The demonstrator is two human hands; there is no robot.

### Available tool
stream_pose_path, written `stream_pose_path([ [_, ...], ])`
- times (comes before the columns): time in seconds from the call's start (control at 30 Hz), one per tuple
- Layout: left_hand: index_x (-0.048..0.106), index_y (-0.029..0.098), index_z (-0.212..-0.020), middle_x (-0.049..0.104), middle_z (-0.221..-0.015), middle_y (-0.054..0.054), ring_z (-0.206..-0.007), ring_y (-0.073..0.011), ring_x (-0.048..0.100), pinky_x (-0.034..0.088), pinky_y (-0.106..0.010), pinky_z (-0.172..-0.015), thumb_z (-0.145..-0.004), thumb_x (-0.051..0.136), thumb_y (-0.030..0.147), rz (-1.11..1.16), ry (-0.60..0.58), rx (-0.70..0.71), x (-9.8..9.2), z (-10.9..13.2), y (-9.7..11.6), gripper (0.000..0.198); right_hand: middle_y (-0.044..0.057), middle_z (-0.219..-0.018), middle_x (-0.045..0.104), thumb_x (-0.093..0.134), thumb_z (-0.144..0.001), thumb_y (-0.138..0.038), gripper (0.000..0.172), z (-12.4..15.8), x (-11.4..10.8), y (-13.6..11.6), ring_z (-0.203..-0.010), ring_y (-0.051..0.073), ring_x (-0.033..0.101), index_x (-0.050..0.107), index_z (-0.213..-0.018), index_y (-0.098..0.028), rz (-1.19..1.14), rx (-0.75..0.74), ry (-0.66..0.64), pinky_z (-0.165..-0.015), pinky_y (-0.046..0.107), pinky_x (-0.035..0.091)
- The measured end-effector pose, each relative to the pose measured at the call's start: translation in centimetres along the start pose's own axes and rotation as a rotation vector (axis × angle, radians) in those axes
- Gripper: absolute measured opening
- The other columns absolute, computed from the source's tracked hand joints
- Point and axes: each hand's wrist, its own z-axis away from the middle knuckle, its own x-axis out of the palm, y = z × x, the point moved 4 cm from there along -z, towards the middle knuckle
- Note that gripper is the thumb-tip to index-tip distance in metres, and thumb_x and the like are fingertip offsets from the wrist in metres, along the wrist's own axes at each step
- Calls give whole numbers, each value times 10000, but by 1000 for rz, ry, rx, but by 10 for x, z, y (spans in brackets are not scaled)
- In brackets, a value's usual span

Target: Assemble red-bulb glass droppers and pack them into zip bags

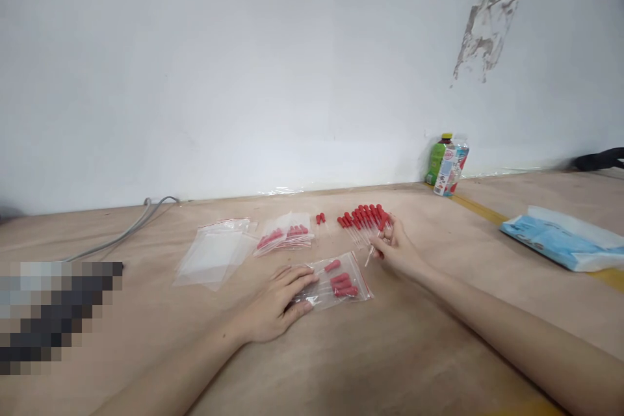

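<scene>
My left hand (280,302) lies with its fingers stretched over the near end of a clear zip bag (324,302), pressing it to the table. Several droppers with red rubber bulbs (344,285) show inside that bag. Between the fingertips of my right hand (396,248) is one dropper (383,222), red bulb up, its clear stem slanting down to the left. Just behind it lies a row of loose droppers (363,216), bulbs pointing away from me. Two more droppers (320,219) lie apart to the left of that row.
Flat zip bags (212,257) lie on the left, beside a pile of filled bags (287,234). Against the wall stand a green bottle (433,162) and a printed carton (452,169). A blue tissue pack (550,240) rests at right. Grey cables (131,231) run at left.
</scene>
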Motion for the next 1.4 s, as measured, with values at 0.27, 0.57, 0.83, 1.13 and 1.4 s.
stream_pose_path([
  [0.27,362,262,-1265,384,-1306,-46,-1207,-218,324,232,-444,-1021,-885,362,345,-17,-11,-10,0,0,0,389,-20,-698,557,485,-758,-331,401,16,31,3,-572,141,601,232,-1057,-243,-265,192,1,-581,287,499],
  [0.57,349,268,-1273,379,-1310,-45,-1212,-211,320,240,-425,-1022,-889,354,341,-31,-14,13,0,1,1,391,-46,-558,522,612,-644,-221,183,21,16,5,-437,59,474,479,-759,-172,-185,328,-37,-420,182,389],
  [0.83,296,254,-1301,376,-1314,-51,-1211,-220,314,247,-432,-1016,-885,362,357,-45,-10,1,0,0,0,433,-22,-550,562,665,-569,-277,202,23,28,2,-511,92,507,532,-643,-145,78,163,-222,-481,208,396],
  [1.13,288,248,-1306,377,-1318,-52,-1214,-218,317,266,-418,-1009,-883,363,354,-50,-1,3,0,0,0,443,30,-776,596,567,-676,-377,238,21,45,0,-734,137,547,606,-654,-144,96,25,-372,-667,257,436],
  [1.4,294,248,-1304,404,-1301,-46,-1200,-215,337,276,-403,-1008,-875,381,344,-30,17,4,-2,0,2,448,-75,-474,469,546,-725,-433,340,21,30,0,-338,46,362,479,-927,-167,31,375,-311,-318,157,226],
])
